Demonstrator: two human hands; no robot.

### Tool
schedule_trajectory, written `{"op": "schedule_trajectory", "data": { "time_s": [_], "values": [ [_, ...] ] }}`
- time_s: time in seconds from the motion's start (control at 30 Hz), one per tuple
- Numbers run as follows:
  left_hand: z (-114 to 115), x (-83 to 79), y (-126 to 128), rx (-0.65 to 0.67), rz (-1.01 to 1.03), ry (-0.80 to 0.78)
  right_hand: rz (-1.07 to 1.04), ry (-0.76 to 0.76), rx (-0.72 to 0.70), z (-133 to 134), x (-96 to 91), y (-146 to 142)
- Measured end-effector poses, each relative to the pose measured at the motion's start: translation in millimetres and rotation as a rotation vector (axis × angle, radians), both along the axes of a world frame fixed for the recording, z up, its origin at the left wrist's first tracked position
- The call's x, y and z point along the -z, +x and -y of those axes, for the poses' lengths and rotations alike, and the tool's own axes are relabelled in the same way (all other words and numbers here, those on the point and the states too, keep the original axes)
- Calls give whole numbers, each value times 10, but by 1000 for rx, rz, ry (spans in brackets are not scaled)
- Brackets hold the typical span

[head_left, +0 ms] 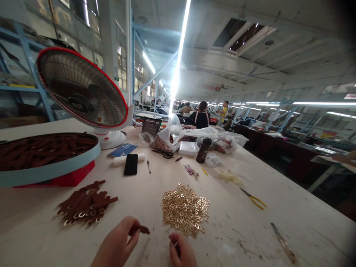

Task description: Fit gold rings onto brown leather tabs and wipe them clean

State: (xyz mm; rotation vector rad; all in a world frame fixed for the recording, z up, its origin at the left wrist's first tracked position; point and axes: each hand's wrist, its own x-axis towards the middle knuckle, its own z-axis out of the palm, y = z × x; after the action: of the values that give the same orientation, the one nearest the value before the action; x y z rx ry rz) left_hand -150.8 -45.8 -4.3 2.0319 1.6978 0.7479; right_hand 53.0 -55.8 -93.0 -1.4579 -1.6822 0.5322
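Note:
My left hand (122, 239) pinches a short brown leather strip (144, 230), whose free end points right toward my other hand. My right hand (181, 249) has its thumb and fingers curled together just below a pile of gold D-shaped rings (185, 207). Whatever lies between those fingertips is too small and shaded to make out. To the left of my hands is a heap of brown strips fitted with gold rings (86, 204).
A round pale-blue tray (55, 170) of brown strips rests on a red box (80, 176) beside a fan heater (83, 89). Farther back are a phone (131, 164), a pen (149, 167), plastic bags and a dark bottle (204, 150). Yellow-handled pliers (254, 199) and a blade (283, 243) lie right.

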Motion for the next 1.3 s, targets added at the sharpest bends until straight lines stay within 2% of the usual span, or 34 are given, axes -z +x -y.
{"op": "schedule_trajectory", "data": {
  "time_s": [0.1, 0.2, 0.37, 0.5, 0.63, 0.77, 0.9, 1.03, 1.2, 1.3],
  "values": [
    [127, 6, 133, 30, 72, 8, 292, 4, -64, -219, -220, -65],
    [151, 89, 226, 41, 110, -16, 488, -26, -50, -384, -287, -152],
    [105, 266, 300, 92, 139, 12, 549, -56, -58, -388, -224, -150],
    [115, 356, 344, 137, 149, 23, 564, -79, -95, -378, -248, -118],
    [111, 517, 339, 66, 204, 10, 579, -115, -92, -403, -302, -151],
    [109, 677, 290, -52, 253, -48, 555, -167, -124, -299, -339, -118],
    [132, 647, 282, -45, 275, -65, 516, -237, -117, -236, -383, -67],
    [148, 568, 303, -35, 277, -71, 492, -260, -117, -321, -417, -104],
    [174, 566, 323, -28, 263, -64, 516, -247, -137, -465, -461, -172],
    [186, 563, 327, -49, 269, -68, 536, -268, -156, -450, -483, -158]
  ]
}}
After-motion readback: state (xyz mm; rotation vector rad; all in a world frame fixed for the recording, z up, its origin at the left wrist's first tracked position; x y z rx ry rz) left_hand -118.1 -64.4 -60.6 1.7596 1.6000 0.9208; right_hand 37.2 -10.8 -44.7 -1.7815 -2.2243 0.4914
